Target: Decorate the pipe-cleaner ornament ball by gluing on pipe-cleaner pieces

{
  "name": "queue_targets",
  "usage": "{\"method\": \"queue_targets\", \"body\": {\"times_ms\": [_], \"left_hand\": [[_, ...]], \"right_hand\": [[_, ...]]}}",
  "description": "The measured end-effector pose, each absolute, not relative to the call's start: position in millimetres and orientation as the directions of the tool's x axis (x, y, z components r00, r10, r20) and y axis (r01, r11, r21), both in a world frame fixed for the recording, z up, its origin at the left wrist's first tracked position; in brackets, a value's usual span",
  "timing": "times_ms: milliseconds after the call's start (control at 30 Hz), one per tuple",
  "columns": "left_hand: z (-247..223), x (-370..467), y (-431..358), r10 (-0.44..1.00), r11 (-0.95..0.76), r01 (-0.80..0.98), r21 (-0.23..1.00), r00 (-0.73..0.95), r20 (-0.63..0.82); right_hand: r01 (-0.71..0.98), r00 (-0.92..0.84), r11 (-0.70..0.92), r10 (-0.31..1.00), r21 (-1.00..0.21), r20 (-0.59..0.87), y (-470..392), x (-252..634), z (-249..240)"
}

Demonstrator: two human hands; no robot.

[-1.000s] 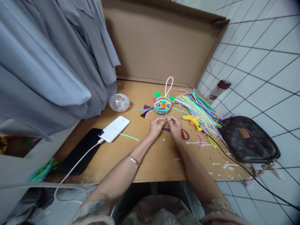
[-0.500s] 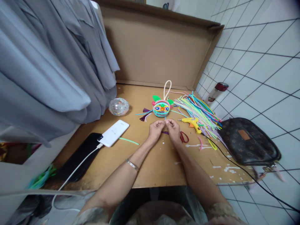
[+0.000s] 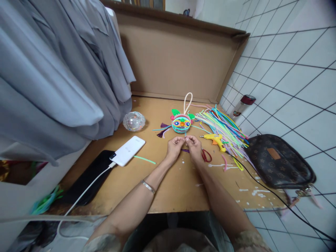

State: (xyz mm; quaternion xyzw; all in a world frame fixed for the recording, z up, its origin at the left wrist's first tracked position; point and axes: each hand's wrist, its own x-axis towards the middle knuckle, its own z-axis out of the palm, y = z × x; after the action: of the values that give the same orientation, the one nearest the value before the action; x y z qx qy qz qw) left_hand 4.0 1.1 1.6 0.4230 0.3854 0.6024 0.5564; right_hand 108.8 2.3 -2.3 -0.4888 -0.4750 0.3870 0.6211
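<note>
My left hand [image 3: 174, 147] and my right hand [image 3: 193, 146] meet fingertip to fingertip just below a colourful animal-face ornament [image 3: 181, 124]. Both are pinched around the lower end of a thin blue pipe cleaner [image 3: 185, 133] that hangs from the ornament's underside; the pinched tip itself is hidden. The ornament has green ears, blue eyes, an orange nose and a white loop on top. Purple tassels [image 3: 163, 132] lie at its left. Between my wrists, a purple strand [image 3: 185, 151] shows partly. Red-handled scissors [image 3: 207, 155] lie beside my right hand, their blades hidden.
A yellow glue gun [image 3: 214, 139] with a black cord lies right of my hands, before a pile of pipe cleaners [image 3: 223, 122]. A clear ball [image 3: 134, 121], a white charging phone [image 3: 128, 150] and a black case [image 3: 89, 178] are left. A brown bag [image 3: 280, 161] stands right.
The whole view has shifted slightly, with the table a little lower in it. Both hands stay pinched together in the same place below the ornament.
</note>
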Motion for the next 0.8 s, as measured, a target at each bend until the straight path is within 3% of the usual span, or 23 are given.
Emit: {"method": "queue_targets", "body": {"times_ms": [400,800], "left_hand": [[1.5,6.5,1.1,0.995,-0.081,-0.355,0.931,0.025,0.096],[2.3,-0.1,4.5,0.994,0.108,-0.409,0.906,0.046,-0.098]], "right_hand": [[-0.061,0.277,0.206,0.943,-0.977,0.182,1.3,110.3,0.6],[-0.066,0.352,0.251,0.911,-0.966,0.213,5.2,117.9,3.2]]}}
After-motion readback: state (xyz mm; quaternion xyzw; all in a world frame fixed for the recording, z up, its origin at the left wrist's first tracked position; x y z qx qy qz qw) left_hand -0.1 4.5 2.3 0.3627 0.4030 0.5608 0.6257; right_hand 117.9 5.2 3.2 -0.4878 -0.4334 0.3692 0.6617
